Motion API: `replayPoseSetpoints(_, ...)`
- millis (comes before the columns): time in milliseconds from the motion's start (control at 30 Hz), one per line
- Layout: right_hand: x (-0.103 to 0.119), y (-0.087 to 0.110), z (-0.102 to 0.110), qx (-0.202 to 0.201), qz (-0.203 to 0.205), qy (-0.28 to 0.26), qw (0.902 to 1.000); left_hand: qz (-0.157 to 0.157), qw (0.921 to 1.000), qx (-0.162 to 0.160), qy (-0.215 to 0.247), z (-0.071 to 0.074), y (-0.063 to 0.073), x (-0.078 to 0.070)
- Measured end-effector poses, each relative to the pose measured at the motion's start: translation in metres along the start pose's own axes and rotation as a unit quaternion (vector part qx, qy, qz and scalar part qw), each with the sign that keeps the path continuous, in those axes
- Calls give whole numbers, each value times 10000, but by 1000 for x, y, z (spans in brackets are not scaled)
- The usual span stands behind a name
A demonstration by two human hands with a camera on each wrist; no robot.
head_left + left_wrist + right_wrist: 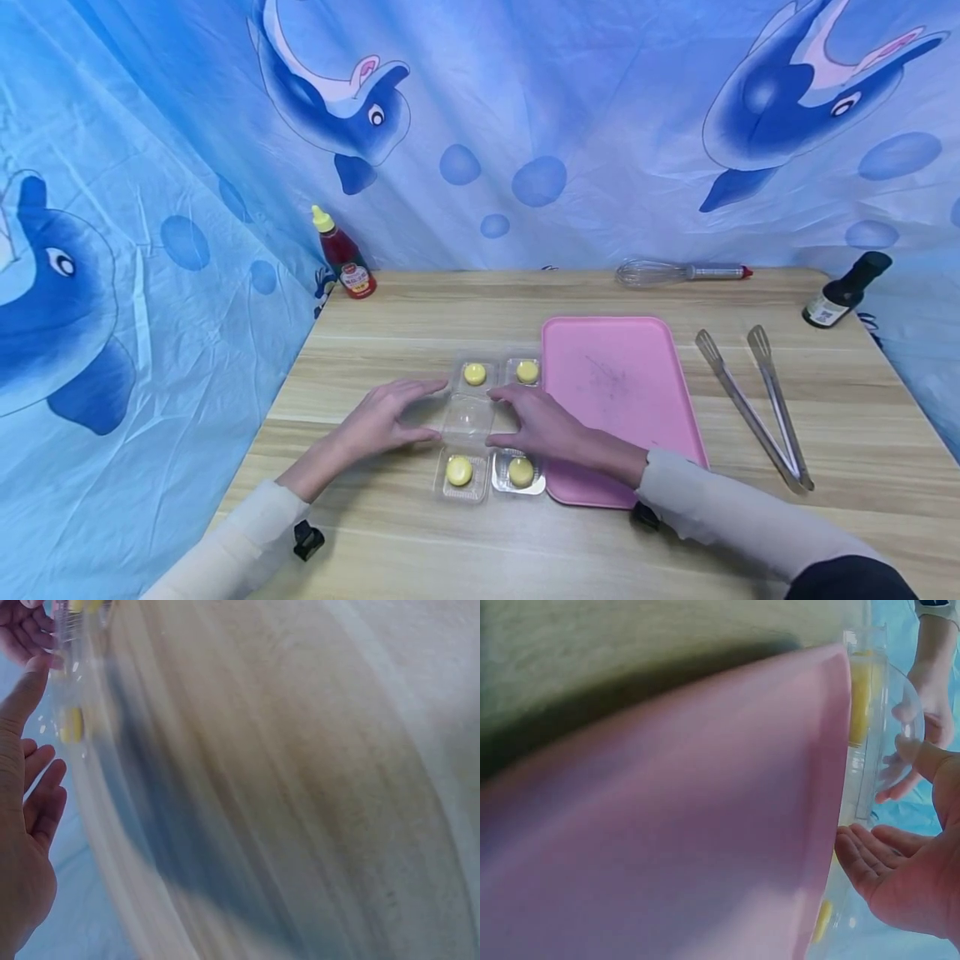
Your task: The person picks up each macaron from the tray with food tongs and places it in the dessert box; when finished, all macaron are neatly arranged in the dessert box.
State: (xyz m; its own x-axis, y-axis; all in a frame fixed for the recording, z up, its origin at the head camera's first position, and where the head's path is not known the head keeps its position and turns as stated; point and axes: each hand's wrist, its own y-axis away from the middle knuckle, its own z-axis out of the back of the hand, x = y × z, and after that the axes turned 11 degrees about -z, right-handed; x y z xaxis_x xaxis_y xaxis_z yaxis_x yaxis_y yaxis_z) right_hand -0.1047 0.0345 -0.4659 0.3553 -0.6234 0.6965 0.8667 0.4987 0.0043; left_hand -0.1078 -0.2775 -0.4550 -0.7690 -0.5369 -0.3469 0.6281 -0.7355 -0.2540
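Several clear plastic boxes (480, 496), each with a round yellow cake (459, 471) in it, stand together left of the pink tray (607, 375). Among the left-hand boxes a clear domed lid (468, 418) is raised; which box it belongs to I cannot tell. My left hand (386, 417) is at the lid's left side, thumb and fingers spread. Facing it from the right is my right hand (543, 421), fingers loosely bent and thumb apart, with its forearm above the tray. The right wrist view shows the lid (906, 694) between both hands; whether fingertips touch it is unclear.
Metal tongs (780, 417) lie spread right of the tray. A whisk (675, 273) lies along the table's back edge. A red sauce bottle (348, 258) stands at the back left, and a dark bottle (843, 292) at the back right. A dolphin-print curtain (495, 108) surrounds the table.
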Motion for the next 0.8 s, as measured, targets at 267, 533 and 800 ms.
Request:
replayPoseSetpoints(267, 2, -5, -6, -143, -76, 128, 9998, -109, 9999, 25, 49, -7, 1, 1)
replayPoseSetpoints(533, 3, -6, -8, -188, -167, 131, 9996, -174, 9998, -11, 61, -11, 1, -1)
replayPoseSetpoints(800, 8, -6, -8, -160, -386, -47, 9991, -296, 9995, -78, 30, -11, 0, -3)
